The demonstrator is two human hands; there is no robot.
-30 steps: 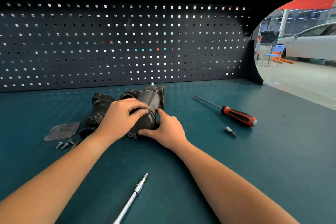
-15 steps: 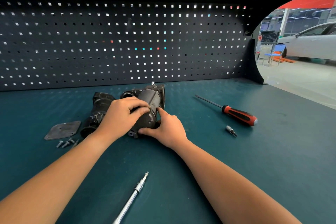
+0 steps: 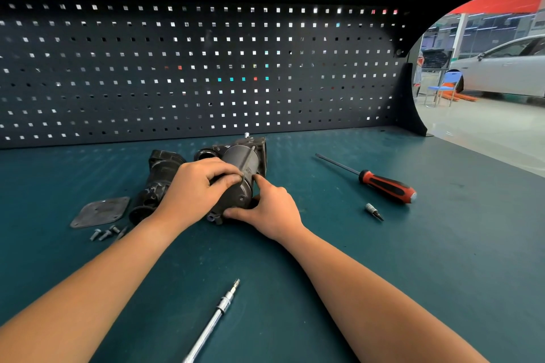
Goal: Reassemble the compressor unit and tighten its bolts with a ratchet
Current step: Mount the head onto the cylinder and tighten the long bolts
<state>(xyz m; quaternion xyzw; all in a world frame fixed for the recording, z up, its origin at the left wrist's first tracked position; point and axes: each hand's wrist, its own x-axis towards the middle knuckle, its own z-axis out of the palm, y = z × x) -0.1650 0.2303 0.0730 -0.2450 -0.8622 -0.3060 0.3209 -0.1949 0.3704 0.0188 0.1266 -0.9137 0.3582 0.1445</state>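
Observation:
The dark compressor unit (image 3: 241, 162) lies on the green bench top, its cylindrical end facing me. My left hand (image 3: 193, 188) wraps over that cylinder from the left. My right hand (image 3: 269, 209) grips the cylinder's near end from the right, thumb underneath and forefinger up on its side. A second black housing part (image 3: 160, 174) lies just left of it, partly hidden by my left hand. A flat grey cover plate (image 3: 100, 211) and several loose bolts (image 3: 107, 233) lie further left. The chrome ratchet extension (image 3: 219, 312) with a bit on its tip rests near me.
A red and black screwdriver (image 3: 383, 184) lies to the right, with a small loose bit (image 3: 373, 211) near its handle. A dark pegboard (image 3: 206, 74) closes the back of the bench. The bench's right edge (image 3: 501, 162) opens to a shop floor with a white car.
Both hands stay on the compressor cylinder with only slight finger shifts. Nothing on the bench has moved.

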